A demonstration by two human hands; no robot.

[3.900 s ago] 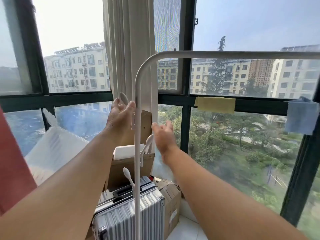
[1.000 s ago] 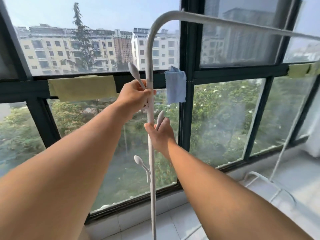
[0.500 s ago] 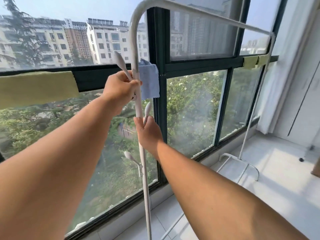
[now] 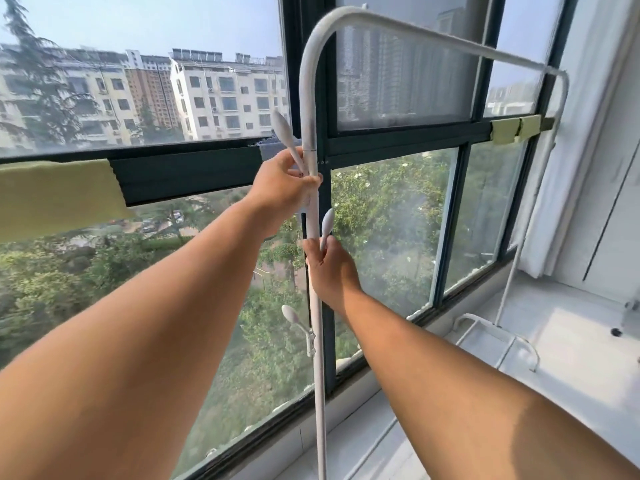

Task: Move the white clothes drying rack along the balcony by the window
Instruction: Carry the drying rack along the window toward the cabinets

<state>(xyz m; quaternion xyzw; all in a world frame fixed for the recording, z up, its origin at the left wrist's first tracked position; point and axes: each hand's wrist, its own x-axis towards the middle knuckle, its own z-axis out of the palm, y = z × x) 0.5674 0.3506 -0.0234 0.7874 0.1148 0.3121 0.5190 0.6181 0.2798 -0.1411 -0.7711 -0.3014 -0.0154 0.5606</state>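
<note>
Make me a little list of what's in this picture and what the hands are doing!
place: balcony beside a big window
rack: white, upright, near post close to the window frame
left hand: gripping the near post, higher up
right hand: gripping the same post, lower down
hooks: small white pegs sticking out of the post
far foot: on the white floor
cloths: yellow cloth at left, more yellow at right, blue cloth behind the left hand
outside: trees and buildings

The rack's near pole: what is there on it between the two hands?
In the head view, a short bare stretch of pole separates the left hand from the right hand. A white hook rises beside it from the right hand's grip.
</note>
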